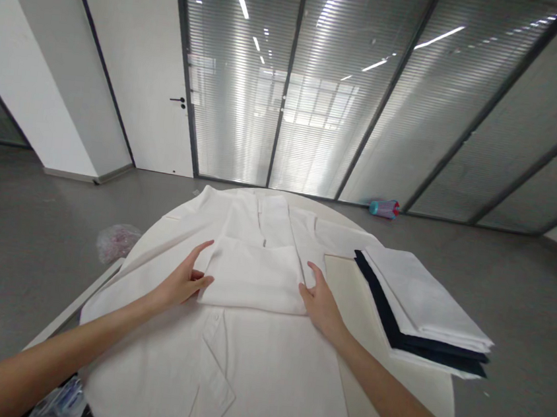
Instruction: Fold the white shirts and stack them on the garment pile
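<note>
Folded panel: We had the flat, rectangular white fabric panel [254, 275] lying on top of the spread garment, near its middle, its lower fold running straight between our hands.
Left hand: Our left hand [184, 283] was at the panel's left edge, forefinger and thumb wide apart, the other fingers curled; whether these gripped any fabric, we could not tell.
Right hand: Our right hand [321, 302] was at the opposite edge, forefinger and thumb likewise parted; its grip, too, we could not make out.
Spread garment: Beneath lay the white cloth garment with a button placket [276, 367], covering much of the counter and running out at the bottom of our view.
Counter: On our right, the round, cream-coloured counter [431, 390] showed a bare strip between the garment and the stack, partly crossed by our right forearm.
Stack: The neat pile of folded white and navy fabric [428, 304] jutted past the counter's right edge.
Floor: Beyond the rim we saw open grey floor [523, 294], with a crumpled clear plastic bundle [118, 243] on the left.
</note>
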`<state>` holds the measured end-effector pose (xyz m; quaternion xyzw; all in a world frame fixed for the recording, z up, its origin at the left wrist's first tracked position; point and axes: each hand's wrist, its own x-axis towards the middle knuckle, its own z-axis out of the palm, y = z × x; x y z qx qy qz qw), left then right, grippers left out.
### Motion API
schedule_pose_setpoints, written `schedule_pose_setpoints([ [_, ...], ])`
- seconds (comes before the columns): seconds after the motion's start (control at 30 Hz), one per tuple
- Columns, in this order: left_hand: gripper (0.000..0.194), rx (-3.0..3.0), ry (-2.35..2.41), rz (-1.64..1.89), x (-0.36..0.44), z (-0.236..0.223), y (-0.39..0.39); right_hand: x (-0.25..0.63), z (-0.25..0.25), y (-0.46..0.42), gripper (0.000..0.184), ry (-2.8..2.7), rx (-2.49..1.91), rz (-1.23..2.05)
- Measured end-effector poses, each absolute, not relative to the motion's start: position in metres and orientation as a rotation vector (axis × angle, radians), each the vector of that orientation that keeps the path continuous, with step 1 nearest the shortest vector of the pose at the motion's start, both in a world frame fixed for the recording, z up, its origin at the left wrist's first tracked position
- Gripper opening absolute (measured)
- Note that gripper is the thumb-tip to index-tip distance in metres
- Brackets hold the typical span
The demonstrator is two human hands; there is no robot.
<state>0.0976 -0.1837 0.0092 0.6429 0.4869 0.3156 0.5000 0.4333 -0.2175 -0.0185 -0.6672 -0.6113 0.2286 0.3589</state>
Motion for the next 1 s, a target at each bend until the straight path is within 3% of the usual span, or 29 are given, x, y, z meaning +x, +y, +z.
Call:
schedule_pose_setpoints([
  [0.17,0.056,1.676,1.175,0.619,0.095,0.01,-0.181,0.431,-0.016,-0.223,0.058,-1.566,-1.692,0.691],
  [0.73,0.043,1.824,1.209,0.664,0.087,-0.003,-0.2,0.439,-0.024,-0.247,0.035,-1.76,-1.735,0.378],
  [1.0,0.047,1.715,1.155,0.664,0.087,-0.005,-0.186,0.436,-0.027,-0.246,0.037,-1.697,-1.697,0.485],
])
